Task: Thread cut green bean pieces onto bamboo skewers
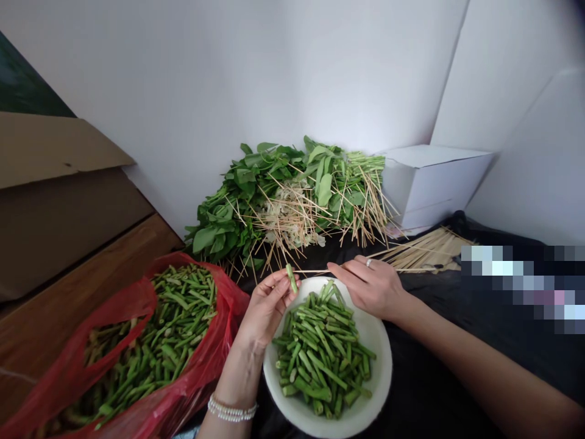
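Note:
My left hand (267, 308) pinches a short green bean piece (291, 277) upright just above the far rim of a white bowl (380, 366). My right hand (372, 286) holds a thin bamboo skewer (313, 271) level, its tip pointing left at the bean piece. The bowl sits right below both hands and is filled with several cut green bean pieces (322, 356). A ring shows on my right hand and a pearl bracelet (231, 411) on my left wrist.
A red plastic bag (132, 305) of cut green beans lies at the left. Skewered leafy greens (283, 195) are heaped against the white wall. Loose skewers (425, 251) and a white box (432, 183) lie at the right, cardboard (55, 183) at the left, all on black cloth (439, 378).

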`<state>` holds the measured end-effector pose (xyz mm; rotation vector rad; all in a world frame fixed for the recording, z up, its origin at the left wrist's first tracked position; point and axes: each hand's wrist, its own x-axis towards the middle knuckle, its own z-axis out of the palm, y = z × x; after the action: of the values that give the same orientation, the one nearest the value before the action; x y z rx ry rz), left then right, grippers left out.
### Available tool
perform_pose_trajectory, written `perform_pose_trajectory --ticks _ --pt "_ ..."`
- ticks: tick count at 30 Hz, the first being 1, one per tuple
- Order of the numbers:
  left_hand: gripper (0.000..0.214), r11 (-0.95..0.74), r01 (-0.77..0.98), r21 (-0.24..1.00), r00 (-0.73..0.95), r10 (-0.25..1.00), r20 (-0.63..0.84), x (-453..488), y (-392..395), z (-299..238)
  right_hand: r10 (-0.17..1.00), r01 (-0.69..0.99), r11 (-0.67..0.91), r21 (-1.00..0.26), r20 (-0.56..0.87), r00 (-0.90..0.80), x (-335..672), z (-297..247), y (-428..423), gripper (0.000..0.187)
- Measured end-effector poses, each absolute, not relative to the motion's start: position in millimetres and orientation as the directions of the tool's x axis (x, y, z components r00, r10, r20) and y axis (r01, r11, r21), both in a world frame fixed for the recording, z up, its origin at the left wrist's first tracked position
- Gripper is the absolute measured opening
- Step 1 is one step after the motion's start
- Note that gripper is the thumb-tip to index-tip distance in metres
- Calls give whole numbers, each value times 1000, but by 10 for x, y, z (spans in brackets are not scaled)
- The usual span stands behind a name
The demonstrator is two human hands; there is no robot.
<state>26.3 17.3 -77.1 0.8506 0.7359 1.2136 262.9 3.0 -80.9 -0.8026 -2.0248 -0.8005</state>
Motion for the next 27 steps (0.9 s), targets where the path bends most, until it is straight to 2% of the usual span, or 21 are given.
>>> perform_pose_trajectory --ticks 5,27 --pt "28 95 -484 870 192 981 0 275 176 -778 272 759 597 260 825 -496 2625 -845 28 31" --pt "31 59 -466 883 109 994 -9 275 171 -778 305 766 569 299 788 -534 2572 -920 11 31"
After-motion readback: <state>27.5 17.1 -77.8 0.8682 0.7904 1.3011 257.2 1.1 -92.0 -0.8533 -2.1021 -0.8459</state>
